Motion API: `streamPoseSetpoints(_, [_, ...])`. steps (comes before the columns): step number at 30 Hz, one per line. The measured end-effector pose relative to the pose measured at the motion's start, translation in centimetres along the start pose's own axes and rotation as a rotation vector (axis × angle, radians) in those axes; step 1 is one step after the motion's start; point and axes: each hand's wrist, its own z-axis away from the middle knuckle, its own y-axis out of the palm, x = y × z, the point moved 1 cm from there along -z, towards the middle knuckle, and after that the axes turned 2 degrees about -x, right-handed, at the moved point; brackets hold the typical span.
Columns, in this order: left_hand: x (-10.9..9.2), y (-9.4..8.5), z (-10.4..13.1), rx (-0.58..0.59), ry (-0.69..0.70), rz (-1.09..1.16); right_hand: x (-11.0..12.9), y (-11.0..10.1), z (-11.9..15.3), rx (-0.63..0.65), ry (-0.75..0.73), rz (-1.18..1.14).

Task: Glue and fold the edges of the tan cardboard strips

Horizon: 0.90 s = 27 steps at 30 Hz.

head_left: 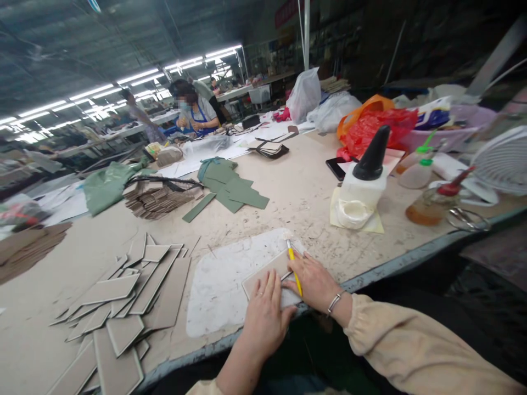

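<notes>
My left hand [268, 310] lies with its fingers stretched out on a beige panel with a pale edge [254, 281], pressing it to a white board [218, 288]. In my right hand [315, 280] is a slim yellow-handled brush [292, 257], its pale tip pointing away from me near the board's far edge. The right fingers also rest over the panel's right end, hiding part of it. To the left of the board, similar pale-edged panels [119, 334] lie in a loose, overlapping heap.
Green pieces [234, 189] and a tied brown stack [158, 197] lie farther back. At right stand a black-nozzled white bottle [364, 184], a white tape roll [354, 213], an amber-liquid bottle [430, 207], scissors [467, 219] and a fan [504, 162]. Another person [195, 112] works beyond.
</notes>
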Motion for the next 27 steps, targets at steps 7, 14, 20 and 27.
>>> streamPoseSetpoints(7, [2.0,-0.4,3.9,0.085,-0.048,-0.088,-0.2,-0.4,-0.2,0.023,0.015,-0.015])
streamPoseSetpoints(14, [2.6,-0.5,4.6,0.107,-0.082,-0.122,2.6,0.8,-0.1,0.061,-0.15,-0.211])
streamPoseSetpoints(20, [2.6,-0.7,3.8,0.092,-0.131,-0.076,3.0,1.5,-0.9,0.117,-0.147,-0.218])
streamPoseSetpoints(27, [3.0,-2.3,2.0,-0.001,-0.258,0.155,-1.4,-0.2,-0.3,0.061,0.012,-0.059])
